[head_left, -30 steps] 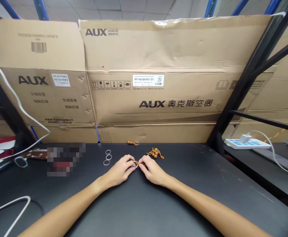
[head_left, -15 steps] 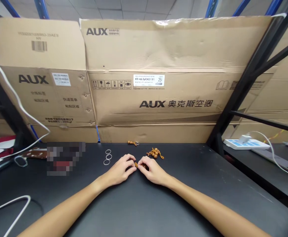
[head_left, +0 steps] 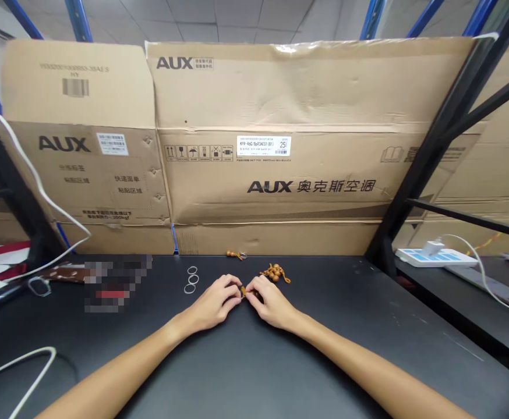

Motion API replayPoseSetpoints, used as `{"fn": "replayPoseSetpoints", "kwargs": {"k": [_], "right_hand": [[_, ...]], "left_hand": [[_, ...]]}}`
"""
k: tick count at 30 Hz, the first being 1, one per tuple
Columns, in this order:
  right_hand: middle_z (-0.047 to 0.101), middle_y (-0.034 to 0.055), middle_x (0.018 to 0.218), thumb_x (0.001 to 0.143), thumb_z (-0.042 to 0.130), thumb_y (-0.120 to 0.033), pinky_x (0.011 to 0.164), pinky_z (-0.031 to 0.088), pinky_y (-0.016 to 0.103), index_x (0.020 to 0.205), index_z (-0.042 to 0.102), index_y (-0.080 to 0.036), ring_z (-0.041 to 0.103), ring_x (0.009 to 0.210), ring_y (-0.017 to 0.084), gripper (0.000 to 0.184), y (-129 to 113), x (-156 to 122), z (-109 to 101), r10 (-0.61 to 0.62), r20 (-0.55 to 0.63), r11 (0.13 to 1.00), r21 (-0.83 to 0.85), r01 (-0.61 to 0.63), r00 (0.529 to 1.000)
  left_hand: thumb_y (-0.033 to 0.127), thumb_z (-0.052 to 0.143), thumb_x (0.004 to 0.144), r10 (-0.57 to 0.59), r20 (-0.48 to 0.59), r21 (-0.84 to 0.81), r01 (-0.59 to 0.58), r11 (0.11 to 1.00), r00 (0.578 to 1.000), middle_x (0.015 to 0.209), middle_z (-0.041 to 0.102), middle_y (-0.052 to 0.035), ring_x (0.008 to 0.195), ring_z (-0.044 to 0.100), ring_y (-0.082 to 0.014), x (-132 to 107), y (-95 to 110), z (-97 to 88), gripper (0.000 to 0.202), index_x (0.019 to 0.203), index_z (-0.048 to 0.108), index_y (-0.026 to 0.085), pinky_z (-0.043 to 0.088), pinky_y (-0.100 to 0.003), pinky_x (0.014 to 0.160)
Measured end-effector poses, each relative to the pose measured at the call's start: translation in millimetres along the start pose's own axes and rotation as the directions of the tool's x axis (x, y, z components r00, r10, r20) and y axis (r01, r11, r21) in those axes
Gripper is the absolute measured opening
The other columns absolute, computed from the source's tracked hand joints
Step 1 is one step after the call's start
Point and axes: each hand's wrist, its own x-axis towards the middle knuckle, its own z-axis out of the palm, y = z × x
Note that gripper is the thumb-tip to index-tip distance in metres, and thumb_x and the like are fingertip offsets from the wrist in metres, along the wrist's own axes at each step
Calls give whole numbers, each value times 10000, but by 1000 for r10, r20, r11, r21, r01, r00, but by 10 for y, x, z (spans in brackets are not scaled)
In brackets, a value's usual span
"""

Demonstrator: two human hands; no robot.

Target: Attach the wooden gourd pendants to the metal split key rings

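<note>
Fingers of the left hand [head_left: 211, 304] and right hand [head_left: 272, 301] are closed, pinching a small wooden bead [head_left: 243, 293] between them. Across the black table [head_left: 333, 331], going rightward, lie three metal rings [head_left: 192, 280], a small bead charm [head_left: 236, 254] at the far edge, and a cluster of wooden beads [head_left: 274, 272] just beyond the right hand.

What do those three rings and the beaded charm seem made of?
The rings look like thin metal, from their pale silvery shine. The beaded charm looks like polished wood, warm orange-brown with a soft gloss, though plastic is possible. The pinched piece looks similar.
</note>
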Motion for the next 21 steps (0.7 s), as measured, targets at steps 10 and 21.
{"fn": "replayPoseSetpoints", "kwargs": {"k": [10,21], "right_hand": [[564,31,804,917,443,-186,712,426,318,827,516,-208,497,775,182,118,-51,-8,-17,-14,12,999,37,14,1000],[566,33,782,912,456,-198,747,428,341,797,511,-207,510,761,186,128,10,6,25,30,-102,999,-24,-32,994]], "left_hand": [[271,554,865,-23,-6,37,24,999,1000,1134,537,-61,1047,529,-209,-8,27,0,118,789,604,197,430,-365,951],[202,470,918,-5,-5,30,5,1000,1000,1136,527,-53,1066,513,-188,10,-12,-22,148,858,605,207,408,-334,975]]}}
